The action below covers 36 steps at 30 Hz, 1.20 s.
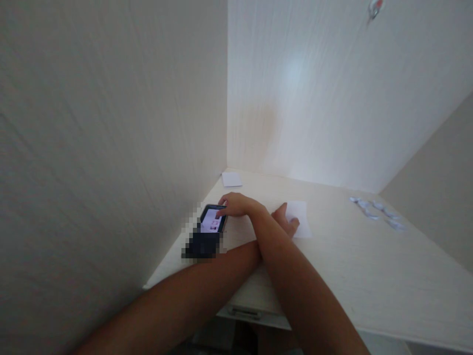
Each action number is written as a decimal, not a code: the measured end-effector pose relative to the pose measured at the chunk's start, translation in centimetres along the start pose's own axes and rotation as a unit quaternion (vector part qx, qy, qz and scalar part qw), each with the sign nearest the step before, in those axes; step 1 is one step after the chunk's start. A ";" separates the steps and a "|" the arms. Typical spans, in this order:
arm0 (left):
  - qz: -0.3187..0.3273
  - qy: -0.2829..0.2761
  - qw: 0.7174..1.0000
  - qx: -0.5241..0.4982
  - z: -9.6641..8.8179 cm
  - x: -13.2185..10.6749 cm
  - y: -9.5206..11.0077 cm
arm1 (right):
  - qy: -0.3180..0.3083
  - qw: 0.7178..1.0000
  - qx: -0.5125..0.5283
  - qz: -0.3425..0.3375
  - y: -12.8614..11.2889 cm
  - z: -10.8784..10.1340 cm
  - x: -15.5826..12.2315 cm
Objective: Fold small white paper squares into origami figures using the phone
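Observation:
My forearms cross over the white table, the right one on top. My right hand (238,204) reaches left to a smartphone (212,222) with a lit screen. One digit touches the screen and the others rest by its upper edge, spread apart. The phone's lower part is blurred by pixelation. On the other side, my left hand (285,220) is closed on the left edge of a white sheet of paper (301,217), its thumb lying over the paper. Some of its fingers are hidden.
A small white stack of paper (231,179) lies in the back left corner. Several small whitish pieces (377,211) are spread at the right. Pale walls stand at the left and back. A drawer handle (245,312) shows at the front edge.

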<state>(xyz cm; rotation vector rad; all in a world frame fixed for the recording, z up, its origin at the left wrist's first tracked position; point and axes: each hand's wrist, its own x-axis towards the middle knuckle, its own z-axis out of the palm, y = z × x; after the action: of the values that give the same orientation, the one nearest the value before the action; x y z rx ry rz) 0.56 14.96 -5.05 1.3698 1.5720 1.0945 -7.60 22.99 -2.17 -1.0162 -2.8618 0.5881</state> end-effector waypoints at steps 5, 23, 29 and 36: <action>0.028 -0.014 0.999 0.019 -0.2 0.1 -0.1 | -0.014 1.000 0.012 -0.018 -0.1 -0.1 -0.6; 0.031 -0.008 0.999 0.028 0.2 0.3 -0.4 | -0.004 1.000 -0.014 -0.004 0.0 -0.2 0.2; 0.025 -0.015 0.999 0.027 -0.1 0.1 -0.2 | -0.007 1.000 -0.016 -0.014 -0.3 -0.2 -0.4; 0.025 -0.013 0.999 0.030 0.0 0.0 -0.1 | -0.011 0.999 -0.001 -0.038 0.0 -0.1 -0.4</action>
<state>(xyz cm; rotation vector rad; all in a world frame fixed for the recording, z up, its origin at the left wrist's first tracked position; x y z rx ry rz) 0.47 14.96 -5.15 1.4637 1.5706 1.0622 -7.26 22.81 -2.04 -0.9015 -2.9055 0.5928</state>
